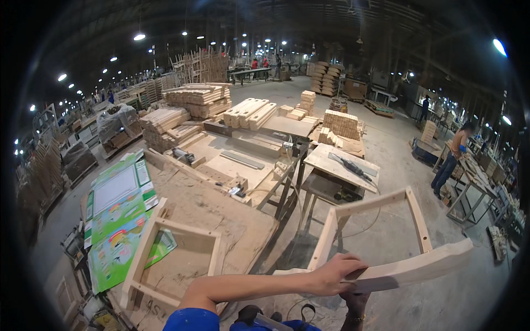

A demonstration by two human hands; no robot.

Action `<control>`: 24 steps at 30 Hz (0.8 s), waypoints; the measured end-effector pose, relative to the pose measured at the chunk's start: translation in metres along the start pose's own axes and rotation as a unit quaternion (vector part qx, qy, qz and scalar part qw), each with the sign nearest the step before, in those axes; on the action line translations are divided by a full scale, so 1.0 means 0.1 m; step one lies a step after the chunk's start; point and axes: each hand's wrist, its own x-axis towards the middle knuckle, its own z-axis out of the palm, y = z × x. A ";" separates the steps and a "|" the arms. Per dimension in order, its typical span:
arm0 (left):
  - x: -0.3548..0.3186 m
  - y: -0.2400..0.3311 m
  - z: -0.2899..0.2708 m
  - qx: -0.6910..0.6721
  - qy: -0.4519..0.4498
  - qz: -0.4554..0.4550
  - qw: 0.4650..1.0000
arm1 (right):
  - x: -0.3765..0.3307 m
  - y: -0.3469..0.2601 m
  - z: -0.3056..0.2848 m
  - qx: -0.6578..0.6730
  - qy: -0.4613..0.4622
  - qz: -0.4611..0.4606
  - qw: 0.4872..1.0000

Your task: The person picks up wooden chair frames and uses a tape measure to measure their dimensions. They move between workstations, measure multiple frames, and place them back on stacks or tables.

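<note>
I hold a pale wooden chair frame (419, 220) out in front of me, above the floor. Its thick curved rail (425, 265) runs from bottom centre to the right, and two uprights join it to a thinner crossbar. My left hand (331, 274) reaches across from the lower left and grips the top of the curved rail near its left end. My right hand (356, 302) comes up from the bottom edge and holds the same rail from underneath, partly hidden by it.
A dusty workbench (221, 212) on my left carries a second wooden frame (165, 251) and flattened green cardboard (118, 220). Small tables with power tools (350, 165) stand ahead. Stacks of timber (196, 96) fill the hall. A person (454, 157) works at a bench on the right.
</note>
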 end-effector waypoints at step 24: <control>-0.41 -2.56 -3.44 0.618 0.278 -0.069 0.733 | 5.64 0.39 2.56 0.310 -0.714 -0.072 0.624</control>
